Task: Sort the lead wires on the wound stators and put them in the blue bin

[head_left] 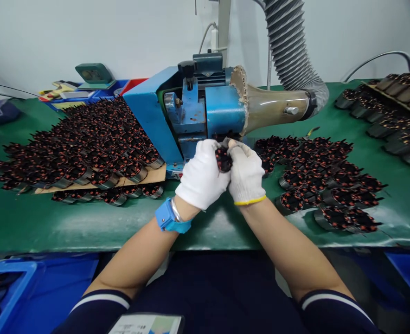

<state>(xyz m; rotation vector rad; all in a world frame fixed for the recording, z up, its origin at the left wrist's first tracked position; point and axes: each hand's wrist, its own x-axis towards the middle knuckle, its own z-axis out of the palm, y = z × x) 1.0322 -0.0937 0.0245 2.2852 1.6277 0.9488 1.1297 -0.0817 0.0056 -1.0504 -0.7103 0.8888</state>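
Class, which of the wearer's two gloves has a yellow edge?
The right glove: it is rimmed yellow at the wrist, whereas the left glove shows only white there.

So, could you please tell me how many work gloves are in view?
2: a white glove on the left hand, and a yellow-edged glove on the right hand, both at the dark wound part. I see no others.

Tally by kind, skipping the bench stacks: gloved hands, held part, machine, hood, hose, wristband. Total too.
Left hand and right hand, gloved: 2
Held wound part: 1
Blue machine: 1
Translucent hood: 1
Grey corrugated hose: 1
Blue wristband: 1
Total: 7
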